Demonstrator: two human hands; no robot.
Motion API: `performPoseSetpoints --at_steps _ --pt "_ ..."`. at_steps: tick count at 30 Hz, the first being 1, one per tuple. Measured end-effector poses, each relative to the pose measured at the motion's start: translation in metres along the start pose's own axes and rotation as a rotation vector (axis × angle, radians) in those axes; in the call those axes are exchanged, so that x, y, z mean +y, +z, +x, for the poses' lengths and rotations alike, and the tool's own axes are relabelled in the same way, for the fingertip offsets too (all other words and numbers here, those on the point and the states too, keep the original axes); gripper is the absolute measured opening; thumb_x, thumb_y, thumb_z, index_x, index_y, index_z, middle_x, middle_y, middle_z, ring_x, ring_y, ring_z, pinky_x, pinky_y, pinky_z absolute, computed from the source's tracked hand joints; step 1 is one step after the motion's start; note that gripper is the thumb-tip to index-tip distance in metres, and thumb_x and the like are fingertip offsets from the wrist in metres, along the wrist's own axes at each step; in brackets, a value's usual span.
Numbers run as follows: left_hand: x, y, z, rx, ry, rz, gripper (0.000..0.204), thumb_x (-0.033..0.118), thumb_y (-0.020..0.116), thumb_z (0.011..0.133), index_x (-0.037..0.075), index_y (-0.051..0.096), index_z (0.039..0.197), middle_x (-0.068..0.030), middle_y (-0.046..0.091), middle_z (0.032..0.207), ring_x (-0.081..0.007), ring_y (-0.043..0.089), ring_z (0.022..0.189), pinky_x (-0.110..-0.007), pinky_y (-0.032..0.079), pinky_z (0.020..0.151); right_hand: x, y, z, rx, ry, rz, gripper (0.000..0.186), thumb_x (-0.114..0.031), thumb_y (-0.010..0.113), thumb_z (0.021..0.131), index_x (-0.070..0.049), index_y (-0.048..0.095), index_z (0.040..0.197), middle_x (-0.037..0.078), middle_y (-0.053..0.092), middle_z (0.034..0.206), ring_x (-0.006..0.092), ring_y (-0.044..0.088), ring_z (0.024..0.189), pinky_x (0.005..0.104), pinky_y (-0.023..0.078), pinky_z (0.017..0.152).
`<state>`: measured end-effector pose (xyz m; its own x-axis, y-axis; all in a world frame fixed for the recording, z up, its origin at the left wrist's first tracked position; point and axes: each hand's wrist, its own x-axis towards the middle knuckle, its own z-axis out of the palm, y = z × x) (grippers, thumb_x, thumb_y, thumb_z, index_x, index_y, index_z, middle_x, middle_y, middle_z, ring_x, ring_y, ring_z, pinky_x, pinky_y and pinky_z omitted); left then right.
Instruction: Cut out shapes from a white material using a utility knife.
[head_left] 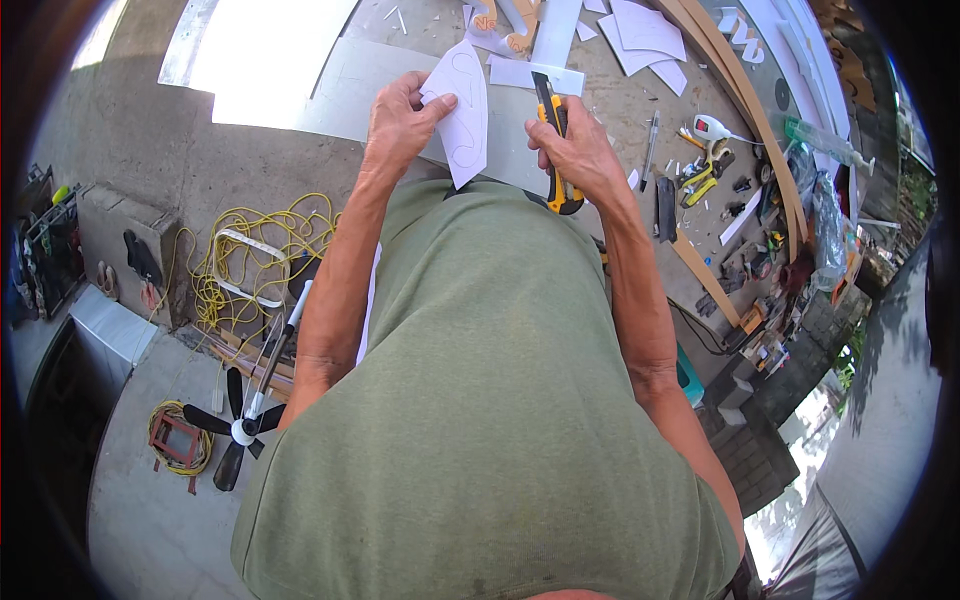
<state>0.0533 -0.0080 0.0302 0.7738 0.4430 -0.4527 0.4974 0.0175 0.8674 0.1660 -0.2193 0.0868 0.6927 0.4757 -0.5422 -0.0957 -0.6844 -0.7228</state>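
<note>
Between the thumb and fingers of my left hand [405, 118] is a white paper piece [467, 125] with pointed ends and curved outlines drawn on it. My right hand [578, 148] grips a yellow and black utility knife [556, 150], its dark front end tilted up and away from me. The knife and the paper are apart, with a gap between them. Beneath both hands lies a grey sheet [515, 140], and a narrow white strip [535, 77] rests just beyond the knife.
White paper pieces [648, 35] and brown cut-out shapes [520, 20] lie at the far side. On the right are yellow-handled pliers [704, 178], a glue gun [712, 128] and a long brown strip [768, 130]. Yellow cord [235, 265] tangles at left, near a black-bladed fan [240, 432].
</note>
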Motion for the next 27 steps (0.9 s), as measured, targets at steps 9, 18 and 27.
performPoseSetpoints --at_steps 9,18,27 --pt "-0.025 -0.017 0.003 0.162 0.284 0.542 0.055 0.02 0.083 0.079 0.009 0.067 0.13 -0.0159 0.072 0.109 -0.0283 0.069 0.091 -0.038 0.056 0.082 -0.01 0.021 0.002 -0.241 0.017 -0.112 0.03 -0.028 0.058 0.101 0.0 0.056 0.109 0.015 0.065 0.076 0.0295 0.067 0.065 0.044 0.052 0.064" --pt "-0.039 -0.014 -0.04 0.191 0.561 0.777 0.08 0.027 0.084 0.077 0.008 0.051 0.148 -0.0118 0.047 0.156 -0.0307 0.043 0.144 -0.047 0.036 0.115 -0.015 0.039 0.051 -0.223 -0.32 -0.563 0.032 -0.029 0.055 0.102 0.002 0.054 0.107 0.028 0.067 0.083 0.0475 0.065 0.077 0.0547 0.048 0.071" --pt "-0.053 -0.009 -0.04 0.094 0.543 0.817 0.083 0.023 0.078 0.08 0.008 0.043 0.154 -0.01 0.035 0.164 -0.0288 0.03 0.152 -0.048 0.026 0.124 -0.021 0.048 0.075 -0.221 -0.458 -0.76 0.031 -0.032 0.054 0.104 -0.001 0.053 0.108 0.028 0.067 0.079 0.0476 0.066 0.078 0.0569 0.048 0.069"
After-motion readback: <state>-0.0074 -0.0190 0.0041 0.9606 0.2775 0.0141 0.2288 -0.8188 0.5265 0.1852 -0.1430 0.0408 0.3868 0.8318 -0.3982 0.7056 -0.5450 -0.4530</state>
